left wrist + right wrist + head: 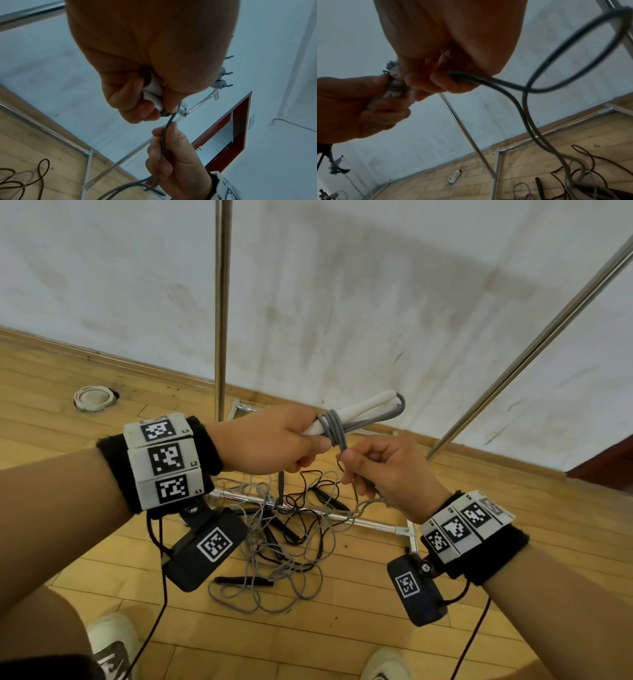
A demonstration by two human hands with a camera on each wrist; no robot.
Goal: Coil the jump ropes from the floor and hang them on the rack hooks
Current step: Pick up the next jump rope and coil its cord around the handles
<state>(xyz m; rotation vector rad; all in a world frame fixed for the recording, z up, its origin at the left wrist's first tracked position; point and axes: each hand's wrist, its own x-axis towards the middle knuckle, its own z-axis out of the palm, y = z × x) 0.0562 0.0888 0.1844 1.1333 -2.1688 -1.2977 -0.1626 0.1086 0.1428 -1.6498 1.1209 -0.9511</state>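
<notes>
My left hand (274, 440) grips the two white handles (359, 409) of a grey jump rope, with several turns of grey cord (334, 426) wound round them. Just below, my right hand (383, 470) pinches the loose grey cord (505, 86) between thumb and fingers; the cord runs from the wraps (169, 121) through that hand and down to the floor. In the left wrist view the handles (154, 93) show inside the left fist. A tangle of grey and black ropes (291, 535) lies on the wooden floor beneath both hands.
Chrome rack poles stand ahead: one upright (222, 302) and one slanting at right (531, 347). The rack's base frame (342, 515) lies under the tangle. Grey hooks (223, 81) sit on a rail. A round white floor fitting (93, 398) is at left. My shoes (113, 642) are below.
</notes>
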